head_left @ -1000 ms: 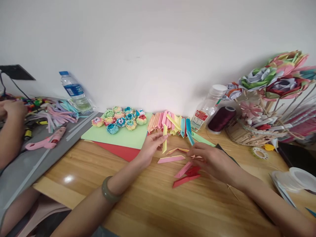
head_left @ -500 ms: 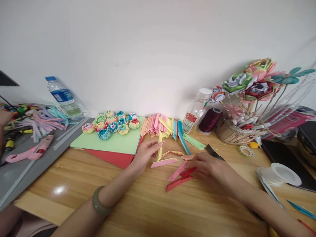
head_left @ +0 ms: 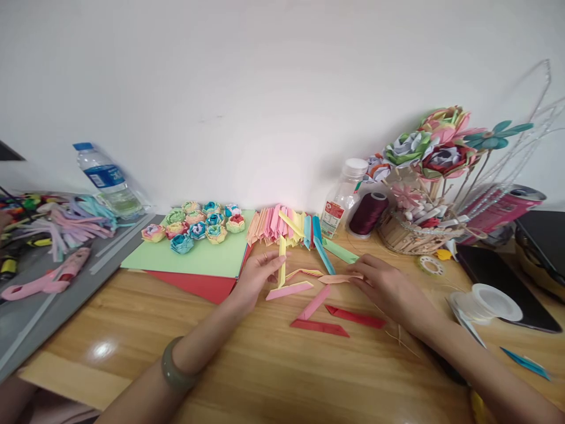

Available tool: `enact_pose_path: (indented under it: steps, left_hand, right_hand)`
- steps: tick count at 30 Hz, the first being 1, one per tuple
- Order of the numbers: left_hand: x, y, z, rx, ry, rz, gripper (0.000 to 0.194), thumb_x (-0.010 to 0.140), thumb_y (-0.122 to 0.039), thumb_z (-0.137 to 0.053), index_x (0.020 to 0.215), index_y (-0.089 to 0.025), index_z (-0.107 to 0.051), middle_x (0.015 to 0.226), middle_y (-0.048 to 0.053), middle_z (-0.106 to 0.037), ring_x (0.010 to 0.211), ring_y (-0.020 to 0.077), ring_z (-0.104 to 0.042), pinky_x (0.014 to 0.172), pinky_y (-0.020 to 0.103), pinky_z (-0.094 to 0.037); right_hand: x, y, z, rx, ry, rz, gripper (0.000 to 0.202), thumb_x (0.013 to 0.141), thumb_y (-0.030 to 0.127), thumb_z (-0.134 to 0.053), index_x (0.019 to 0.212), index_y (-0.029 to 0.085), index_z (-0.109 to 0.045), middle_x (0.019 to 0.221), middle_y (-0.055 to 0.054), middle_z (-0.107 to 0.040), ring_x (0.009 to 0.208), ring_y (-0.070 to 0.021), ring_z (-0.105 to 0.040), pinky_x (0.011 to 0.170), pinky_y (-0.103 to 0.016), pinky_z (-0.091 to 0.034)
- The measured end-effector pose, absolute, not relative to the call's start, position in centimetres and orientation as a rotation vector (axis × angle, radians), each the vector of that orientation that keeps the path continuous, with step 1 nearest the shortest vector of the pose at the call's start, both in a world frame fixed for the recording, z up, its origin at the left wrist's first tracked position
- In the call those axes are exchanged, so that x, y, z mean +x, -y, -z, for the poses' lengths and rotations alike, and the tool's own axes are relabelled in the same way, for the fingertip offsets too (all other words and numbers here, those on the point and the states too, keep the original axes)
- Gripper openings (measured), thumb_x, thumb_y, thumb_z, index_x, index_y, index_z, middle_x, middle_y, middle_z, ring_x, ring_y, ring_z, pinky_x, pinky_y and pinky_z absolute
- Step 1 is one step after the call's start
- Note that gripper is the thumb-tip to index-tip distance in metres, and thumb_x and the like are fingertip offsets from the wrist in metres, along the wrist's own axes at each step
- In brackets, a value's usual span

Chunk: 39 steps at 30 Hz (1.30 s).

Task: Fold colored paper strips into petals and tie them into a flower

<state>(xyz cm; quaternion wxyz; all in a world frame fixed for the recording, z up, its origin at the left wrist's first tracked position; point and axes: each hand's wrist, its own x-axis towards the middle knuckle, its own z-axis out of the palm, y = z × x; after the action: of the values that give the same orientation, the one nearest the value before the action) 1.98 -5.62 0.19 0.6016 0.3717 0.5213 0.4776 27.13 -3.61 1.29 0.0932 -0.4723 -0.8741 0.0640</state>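
Observation:
My left hand (head_left: pixel 258 277) pinches an upright yellow folded paper strip (head_left: pixel 282 259) between thumb and fingers. Below it on the table lies a pink strip with a yellow edge (head_left: pixel 289 290). My right hand (head_left: pixel 388 285) has its fingertips closed on the right end of a peach paper strip (head_left: pixel 336 279). Between the hands lie a bent yellow strip (head_left: pixel 303 272) and a pink strip (head_left: pixel 315 302). Nearer to me are a red strip (head_left: pixel 320 328) and another red strip (head_left: pixel 356 317). Behind, a blue strip (head_left: pixel 325 259) leans from the row of folded papers (head_left: pixel 269 227).
Paper flowers sit on green paper (head_left: pixel 185 262) at left. A clear bottle (head_left: pixel 342 200), a dark thread spool (head_left: pixel 368 215) and a flower basket (head_left: pixel 406 235) stand back right. A white spool (head_left: pixel 489 303) is right; a pink glue gun (head_left: pixel 48 280) lies left.
My right hand has moved from the red strips to the peach strip. The two red strips now lie apart on the table. My left hand keeps the yellow strip; the view has shifted slightly.

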Motion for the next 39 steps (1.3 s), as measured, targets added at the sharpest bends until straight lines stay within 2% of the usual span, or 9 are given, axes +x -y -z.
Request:
enact_pose_path:
  steps: [5, 9, 11, 14, 16, 19, 24, 28, 39]
  left_hand:
    - [2.0, 5.7, -0.5, 0.852, -1.199, -1.144, 0.040, 0.059, -0.040, -0.070, 0.091, -0.016, -0.069, 0.062, -0.001, -0.051, 0.054, 0.0063, -0.041, 0.052, 0.020, -0.034]
    - [2.0, 5.7, -0.5, 0.856, -1.175, -1.144, 0.040, 0.060, -0.040, -0.070, 0.091, -0.016, -0.069, 0.064, 0.000, -0.053, 0.056, 0.0068, -0.043, 0.052, 0.019, -0.035]
    - [2.1, 5.7, -0.4, 0.862, -1.171, -1.132, 0.039, 0.059, -0.039, -0.070, 0.090, -0.015, -0.069, 0.063, 0.000, -0.053, 0.055, 0.0066, -0.042, 0.051, 0.019, -0.034]
    - [2.4, 5.9, -0.3, 0.824, -1.162, -1.110, 0.039, 0.057, -0.038, -0.072, 0.088, -0.015, -0.070, 0.061, 0.000, -0.053, 0.053, 0.0063, -0.042, 0.052, 0.020, -0.035]
    - [2.5, 6.0, -0.3, 0.791, -1.144, -1.105, 0.039, 0.056, -0.037, -0.073, 0.087, -0.014, -0.070, 0.061, 0.000, -0.055, 0.054, 0.0070, -0.045, 0.055, 0.022, -0.038]
    - [2.5, 6.0, -0.4, 0.794, -1.112, -1.113, 0.040, 0.057, -0.036, -0.073, 0.090, -0.015, -0.069, 0.064, 0.001, -0.058, 0.055, 0.0076, -0.049, 0.058, 0.023, -0.041]
    - [2.1, 5.9, -0.8, 0.812, -1.102, -1.149, 0.041, 0.059, -0.035, -0.072, 0.095, -0.014, -0.068, 0.063, 0.001, -0.059, 0.057, 0.0080, -0.051, 0.059, 0.023, -0.043]
    - [2.1, 5.7, -0.7, 0.819, -1.111, -1.168, 0.039, 0.057, -0.035, -0.073, 0.089, -0.012, -0.069, 0.065, 0.004, -0.061, 0.057, 0.0097, -0.052, 0.057, 0.024, -0.043]
    - [2.1, 5.9, -0.6, 0.885, -1.061, -1.125, 0.032, 0.063, -0.036, -0.069, 0.084, -0.012, -0.070, 0.074, 0.006, -0.065, 0.065, 0.0125, -0.057, 0.064, 0.026, -0.045]
  right_hand:
    - [26.4, 3.3, -0.8, -1.426, 2.643, -0.175, 0.022, 0.084, 0.022, -0.042, 0.078, 0.020, -0.063, 0.081, -0.006, -0.059, 0.073, -0.0176, -0.057, 0.061, -0.028, -0.041]
    - [26.4, 3.8, -2.4, -1.516, 2.580, -0.227, 0.021, 0.081, 0.022, -0.044, 0.073, 0.020, -0.063, 0.076, -0.005, -0.062, 0.068, -0.0186, -0.057, 0.057, -0.029, -0.040]
    - [26.1, 4.0, -3.5, -1.533, 2.431, -0.522, 0.019, 0.080, 0.029, -0.047, 0.074, 0.021, -0.063, 0.070, -0.003, -0.062, 0.062, -0.0162, -0.056, 0.055, -0.028, -0.040]
    - [24.8, 4.1, -4.6, -1.395, 2.036, -1.157, 0.026, 0.074, 0.042, -0.052, 0.072, 0.018, -0.062, 0.061, -0.001, -0.059, 0.054, -0.0129, -0.052, 0.051, -0.026, -0.042]
    - [23.7, 4.1, -4.9, -1.327, 1.820, -1.353, 0.030, 0.069, 0.047, -0.057, 0.071, 0.017, -0.062, 0.060, 0.000, -0.058, 0.052, -0.0112, -0.051, 0.051, -0.025, -0.043]
    - [22.3, 3.6, -5.0, -1.297, 1.699, -1.338, 0.031, 0.065, 0.047, -0.062, 0.069, 0.016, -0.062, 0.061, 0.000, -0.057, 0.051, -0.0091, -0.048, 0.049, -0.023, -0.041]
    - [21.7, 2.9, -5.3, -1.206, 1.580, -1.196, 0.032, 0.064, 0.042, -0.066, 0.081, 0.017, -0.056, 0.064, 0.001, -0.057, 0.054, -0.0103, -0.049, 0.047, -0.022, -0.038]
    - [20.9, 3.1, -5.2, -1.103, 1.645, -1.173, 0.027, 0.068, 0.040, -0.064, 0.077, 0.017, -0.051, 0.064, 0.001, -0.055, 0.056, -0.0106, -0.051, 0.049, -0.023, -0.040]
    - [19.0, 3.0, -5.7, -1.018, 1.773, -1.218, 0.018, 0.074, 0.033, -0.058, 0.079, 0.016, -0.056, 0.069, 0.000, -0.057, 0.061, -0.0108, -0.053, 0.054, -0.024, -0.041]
